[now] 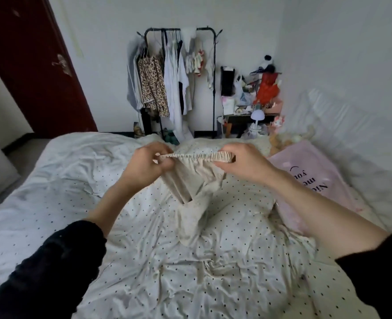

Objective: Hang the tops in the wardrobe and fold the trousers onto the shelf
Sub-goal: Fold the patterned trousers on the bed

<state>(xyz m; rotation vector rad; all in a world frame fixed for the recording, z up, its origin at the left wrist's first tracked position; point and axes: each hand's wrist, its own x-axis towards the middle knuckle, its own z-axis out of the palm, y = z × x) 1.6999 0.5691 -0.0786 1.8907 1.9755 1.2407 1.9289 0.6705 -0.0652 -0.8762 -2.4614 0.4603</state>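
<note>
My left hand [148, 163] and right hand [241, 163] pinch the trousers' [195, 180] waistband stretched left-right; legs hang down onto the bed [75, 180].

Open bed [167, 272] below both arms; pink pillow [317, 180] crowds the right, rail [181, 31] and cluttered table [248, 117] block beyond.

Person, head view | left sleeve [45, 270]: black, soft knit, pushed up forearm, at 8 o'clock | right sleeve [379, 270]: black, pushed up, at 4 o'clock | forearms, hands bare
</note>
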